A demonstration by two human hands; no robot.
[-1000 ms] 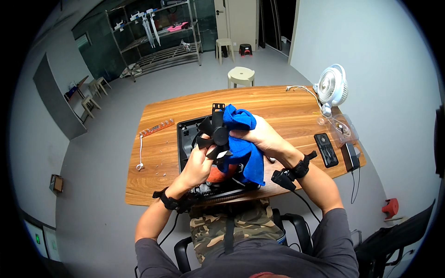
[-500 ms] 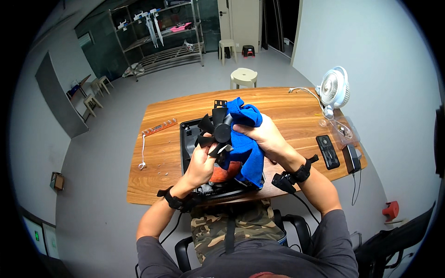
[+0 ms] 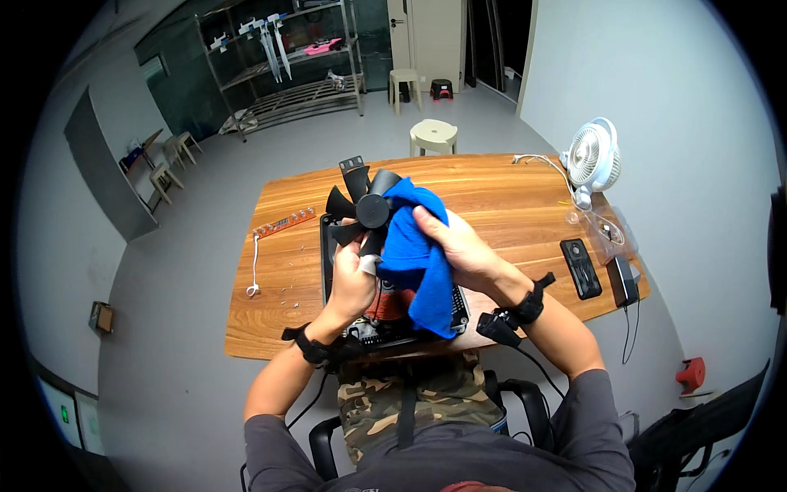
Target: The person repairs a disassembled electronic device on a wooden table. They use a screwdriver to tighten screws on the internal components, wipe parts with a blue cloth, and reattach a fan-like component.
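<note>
A black fan [image 3: 373, 211] with several blades and a metal bracket at its top is held up over the table by my left hand [image 3: 352, 283], whose fingers are closed round its lower part. My right hand [image 3: 461, 244] grips a blue cloth [image 3: 416, 262], thumb on top, and the cloth touches the fan's right-hand blades. Fingers behind the cloth are hidden. Under both hands lies a black open housing [image 3: 393, 334] with a copper-red coil-like part [image 3: 394, 305] inside, partly covered by the hanging cloth.
On the wooden table [image 3: 484, 184], an orange strip [image 3: 283, 223] with a white cord lies left. At the right are a white desk fan [image 3: 592, 160], a black tool case [image 3: 580, 269], a black box [image 3: 623, 281] and a clear plastic bag [image 3: 608, 230]. A stool [image 3: 433, 135] stands beyond.
The black fan has moved left and slightly up, its face turned a little. My right hand and the cloth have shifted left with it, and the cloth hangs lower over the housing.
</note>
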